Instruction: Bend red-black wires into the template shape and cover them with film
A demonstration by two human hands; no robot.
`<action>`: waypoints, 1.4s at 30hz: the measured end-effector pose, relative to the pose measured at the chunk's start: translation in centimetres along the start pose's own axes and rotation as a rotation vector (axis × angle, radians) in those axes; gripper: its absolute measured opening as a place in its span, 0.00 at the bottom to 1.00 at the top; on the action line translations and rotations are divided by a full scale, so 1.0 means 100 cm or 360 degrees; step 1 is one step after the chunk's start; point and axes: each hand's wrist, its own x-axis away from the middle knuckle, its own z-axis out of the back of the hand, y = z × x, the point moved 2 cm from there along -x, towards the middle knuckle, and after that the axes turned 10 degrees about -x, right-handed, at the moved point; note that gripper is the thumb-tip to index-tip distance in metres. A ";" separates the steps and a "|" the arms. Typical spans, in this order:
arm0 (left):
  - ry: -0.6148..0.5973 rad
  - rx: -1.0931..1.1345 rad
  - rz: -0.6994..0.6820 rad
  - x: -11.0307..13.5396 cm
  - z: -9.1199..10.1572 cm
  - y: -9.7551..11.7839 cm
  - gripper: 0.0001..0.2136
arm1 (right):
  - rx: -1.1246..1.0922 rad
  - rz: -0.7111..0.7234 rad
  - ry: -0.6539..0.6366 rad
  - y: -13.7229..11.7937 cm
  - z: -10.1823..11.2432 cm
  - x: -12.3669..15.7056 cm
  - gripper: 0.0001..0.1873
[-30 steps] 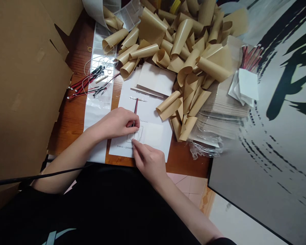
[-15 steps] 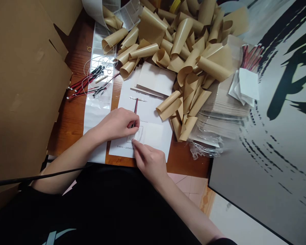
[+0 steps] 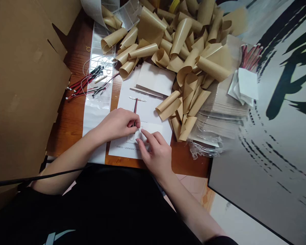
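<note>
My left hand [image 3: 120, 123] is closed in a pinch over a printed white sheet [image 3: 123, 137]. Between its fingertips runs a thin red-and-black wire cable [image 3: 135, 108], whose far end reaches a small clear strip [image 3: 138, 99] on the sheet. Just to the right is my right hand [image 3: 156, 151], its index finger close to the left fingertips and its thumb apart from the index, with nothing visible in it. A line drawing and printed letters show below the fingers. The near end of the cable is hidden by my left hand.
Many curled brown paper pieces [image 3: 181, 34] heap up at the back. Folded pale cards [image 3: 155, 79] lie behind the sheet. More red-and-black cables [image 3: 88, 81] rest at left, near a cardboard box [image 3: 25, 78]. Wrapped card stacks [image 3: 221, 112] stand right, with bundled cables [image 3: 251, 56] above.
My right hand has shifted up and slightly right, its index finger and thumb spreading apart. My left hand stays nearly in place on the cable.
</note>
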 end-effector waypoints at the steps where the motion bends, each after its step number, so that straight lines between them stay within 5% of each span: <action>1: 0.0000 -0.0011 0.0005 0.000 0.000 0.000 0.07 | -0.0001 0.0013 -0.0006 0.000 -0.001 0.000 0.13; 10: 0.0014 -0.0051 -0.0055 0.001 0.000 -0.001 0.08 | 0.0066 0.0029 0.0139 0.000 -0.003 0.004 0.09; 33: -0.0006 -0.0111 0.0008 0.004 -0.001 0.004 0.06 | -0.0047 0.0222 -0.0013 -0.002 -0.007 0.004 0.05; 42: -0.0027 -0.0164 -0.0025 0.004 -0.001 0.004 0.05 | 0.0227 0.0274 0.0160 -0.002 -0.001 0.004 0.03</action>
